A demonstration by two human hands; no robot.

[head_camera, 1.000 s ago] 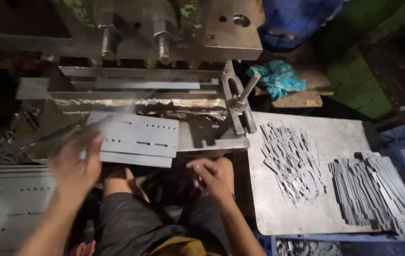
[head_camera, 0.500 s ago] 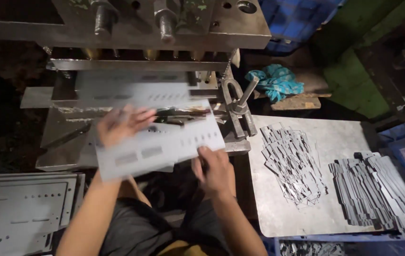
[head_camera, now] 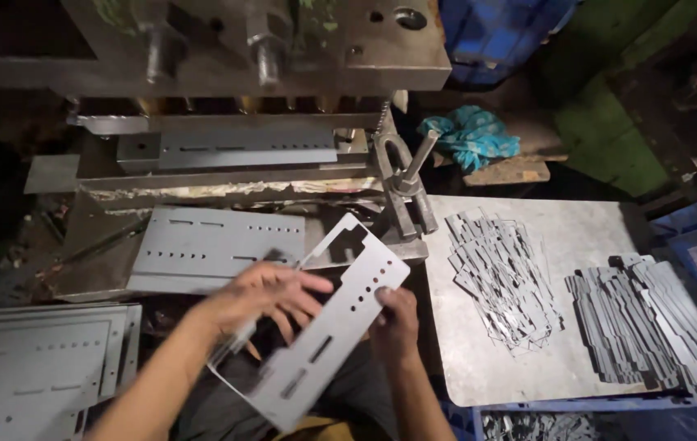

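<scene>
Both hands held one punched metal sheet (head_camera: 328, 331), which lay tilted across the lower middle of the frame, over the person's lap. The left hand (head_camera: 263, 298) lay spread on top of the sheet near its left edge, fingers loosely curled over it. The right hand (head_camera: 393, 322) had its grip closed on the sheet's right edge, thumb on top. Just above the hands, left of centre, a second punched sheet (head_camera: 214, 249) lay flat on the press (head_camera: 226, 98), whose heavy block filled the upper left. At the lower left sat a stack of sheets (head_camera: 34, 367). To the right, a grey counter (head_camera: 585, 233) carried a loose pile of small cut pieces (head_camera: 499, 278) and, near it, a tidier row of dark strips (head_camera: 646, 318). A blue rag (head_camera: 471, 135) lay above the counter.
</scene>
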